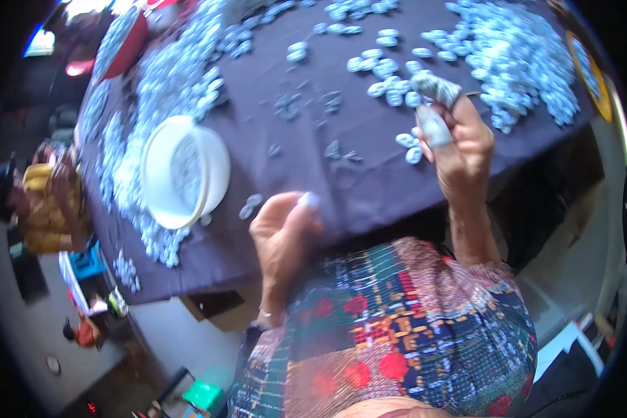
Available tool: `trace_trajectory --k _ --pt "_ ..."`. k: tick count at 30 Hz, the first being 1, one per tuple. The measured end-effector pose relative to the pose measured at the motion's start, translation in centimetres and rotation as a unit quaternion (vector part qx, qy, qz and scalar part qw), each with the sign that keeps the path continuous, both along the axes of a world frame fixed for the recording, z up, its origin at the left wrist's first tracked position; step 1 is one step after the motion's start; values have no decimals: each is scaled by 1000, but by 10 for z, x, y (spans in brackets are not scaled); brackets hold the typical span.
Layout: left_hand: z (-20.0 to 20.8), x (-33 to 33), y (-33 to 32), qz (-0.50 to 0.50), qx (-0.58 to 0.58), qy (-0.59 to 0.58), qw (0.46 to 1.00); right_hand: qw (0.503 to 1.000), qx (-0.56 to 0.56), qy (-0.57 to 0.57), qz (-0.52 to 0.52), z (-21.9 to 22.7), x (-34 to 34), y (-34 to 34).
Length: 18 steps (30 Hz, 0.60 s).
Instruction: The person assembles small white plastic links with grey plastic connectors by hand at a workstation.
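My left hand (280, 228) is closed over the near part of the dark cloth, with a small pale piece (309, 200) pinched at its fingertips; blur hides the details. Over the right side, my right hand (461, 148) is bent inward. Its thumb wears a white wrap (433, 128) and a finger has a grey patterned wrap (436, 88). A thin dark edge shows beside that finger, but what the hand grips cannot be made out. Two light-blue oval pieces (409, 148) lie just left of it. Several more ovals (390, 89) are scattered beyond.
A white bucket (219, 164) stands on the left amid a long heap of light-blue ovals (164, 90). Another heap (519, 59) fills the far right, near a yellow-rimmed tray (598, 90). Dark scraps (285, 106) dot the tablecloth (258, 132). A person (49, 202) is at the left.
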<state>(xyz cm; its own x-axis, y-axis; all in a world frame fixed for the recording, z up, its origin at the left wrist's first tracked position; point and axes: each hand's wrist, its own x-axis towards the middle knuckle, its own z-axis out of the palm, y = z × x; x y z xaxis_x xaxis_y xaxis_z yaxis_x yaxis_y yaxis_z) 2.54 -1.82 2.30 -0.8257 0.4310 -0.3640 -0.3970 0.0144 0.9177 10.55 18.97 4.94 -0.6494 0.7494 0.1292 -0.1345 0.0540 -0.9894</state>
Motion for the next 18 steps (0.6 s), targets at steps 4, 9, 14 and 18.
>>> trace_trajectory --k 4,9,14,18 --pt "-13 -5 -5 -27 35 47 998 974 -30 -88 208 -20 -6 -18" --pt "-17 -1 -13 5 80 39 996 960 29 -44 274 -15 -25 -36" --pt "-25 0 -17 -10 125 64 990 974 60 -74 206 -23 -26 -36" --pt "-28 1 -21 -34 138 77 987 948 78 -30 307 -26 -10 -52"
